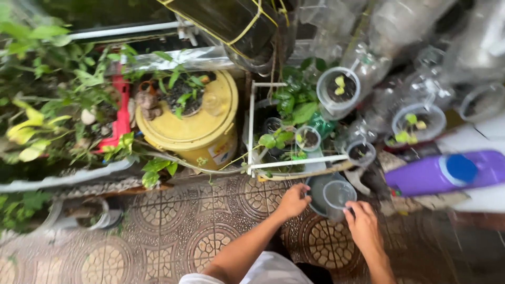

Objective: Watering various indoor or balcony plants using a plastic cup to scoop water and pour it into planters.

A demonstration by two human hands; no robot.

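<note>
While both arms reach down toward the patterned tile floor (173, 231), the two hands work at a pair of containers set just below a white frame (294, 163). The left hand (293, 201) curls its fingers onto the near rim of a dark grey bowl (317, 190), probably steadying it, though the blur keeps me from telling whether it truly grips or only rests there. The right hand (363, 225) pinches the rim of a clear plastic cup (337, 197), which stands upright in or against the bowl's right side; I cannot tell which. Holding it by the edge keeps the cup's mouth free.

Behind them, cut clear bottles and small clear pots (338, 89) carry seedlings in dark soil, hung or propped at different heights around the frame, likely so each gets light. A yellow bucket (194, 131) to the left serves as a planter, with leafy plants (42, 105) crowding beyond it. A purple jug (447, 172) with a blue cap lies on its side to the right, near the cup.
</note>
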